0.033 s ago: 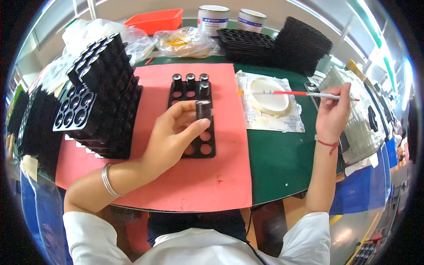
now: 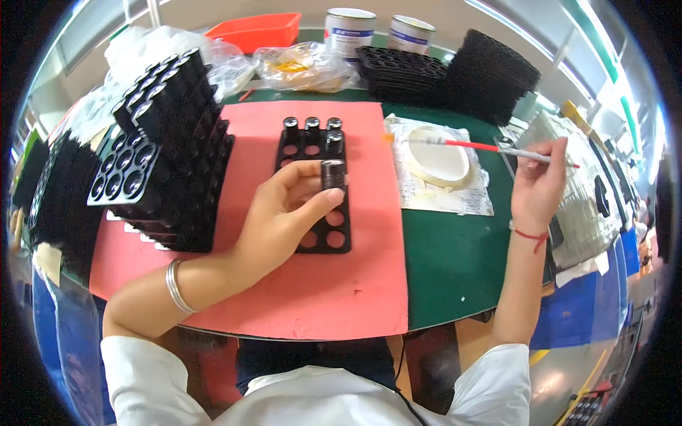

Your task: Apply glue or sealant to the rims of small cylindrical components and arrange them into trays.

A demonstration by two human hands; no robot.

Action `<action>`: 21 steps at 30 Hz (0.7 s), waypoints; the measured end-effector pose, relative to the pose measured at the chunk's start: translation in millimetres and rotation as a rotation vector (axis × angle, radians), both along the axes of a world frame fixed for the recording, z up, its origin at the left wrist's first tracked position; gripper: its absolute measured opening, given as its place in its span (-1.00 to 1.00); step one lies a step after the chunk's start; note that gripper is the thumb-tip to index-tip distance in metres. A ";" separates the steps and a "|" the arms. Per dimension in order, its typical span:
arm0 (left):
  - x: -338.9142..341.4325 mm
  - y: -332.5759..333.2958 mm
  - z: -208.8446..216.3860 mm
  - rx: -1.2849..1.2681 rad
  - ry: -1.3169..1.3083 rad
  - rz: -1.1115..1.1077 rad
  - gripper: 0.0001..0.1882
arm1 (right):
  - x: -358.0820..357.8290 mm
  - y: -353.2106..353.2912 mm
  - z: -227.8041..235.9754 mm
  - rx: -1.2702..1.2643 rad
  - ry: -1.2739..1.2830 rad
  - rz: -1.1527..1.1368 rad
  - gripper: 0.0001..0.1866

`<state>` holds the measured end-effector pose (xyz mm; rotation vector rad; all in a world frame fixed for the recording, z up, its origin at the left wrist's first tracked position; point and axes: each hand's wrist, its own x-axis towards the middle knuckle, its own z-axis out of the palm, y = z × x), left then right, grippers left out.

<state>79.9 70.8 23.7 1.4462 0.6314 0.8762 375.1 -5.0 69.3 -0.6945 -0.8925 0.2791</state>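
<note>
My left hand (image 2: 280,216) is shut on a small black cylinder (image 2: 332,174), pinched between thumb and fingers just above a black tray with round holes (image 2: 334,238). Several similar cylinders (image 2: 312,128) stand in the tray's far rows. The tray lies on a red mat (image 2: 355,284). My right hand (image 2: 538,186) holds a thin brush with a red and white handle (image 2: 490,147), level, its tip over a shallow white round dish (image 2: 437,163). The dish rests on a sheet of paper (image 2: 444,202).
A tall tilted stack of black trays (image 2: 170,149) fills the left of the mat. More black trays (image 2: 401,71) and a black stack (image 2: 490,74) stand at the back, with two cans (image 2: 349,30), plastic bags (image 2: 298,67) and an orange bin (image 2: 256,32). The table top is green (image 2: 455,263).
</note>
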 end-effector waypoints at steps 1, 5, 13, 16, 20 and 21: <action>-0.1 1.5 -0.6 -0.035 -0.016 -0.004 -0.67 | -1.2 0.0 0.0 -0.004 0.019 0.044 -0.65; -2.3 5.1 0.6 -0.104 -0.009 -0.033 -0.72 | -6.3 -4.2 -3.9 -0.038 -0.144 0.237 -0.71; -5.8 6.7 -0.5 -0.122 -0.020 -0.034 -0.69 | -15.5 -2.8 -6.7 -0.093 -0.302 0.246 -0.71; -5.9 6.5 0.6 -0.139 -0.012 -0.054 -0.70 | -16.1 -3.3 -5.2 -0.098 -0.319 0.225 -0.71; -4.1 9.0 -7.3 -0.090 -0.096 -0.027 -0.61 | -17.4 -3.2 -5.0 -0.137 -0.366 0.175 -0.70; -4.5 9.1 -7.6 -0.085 -0.106 -0.028 -0.61 | -17.4 -3.4 -5.2 -0.137 -0.366 0.175 -0.70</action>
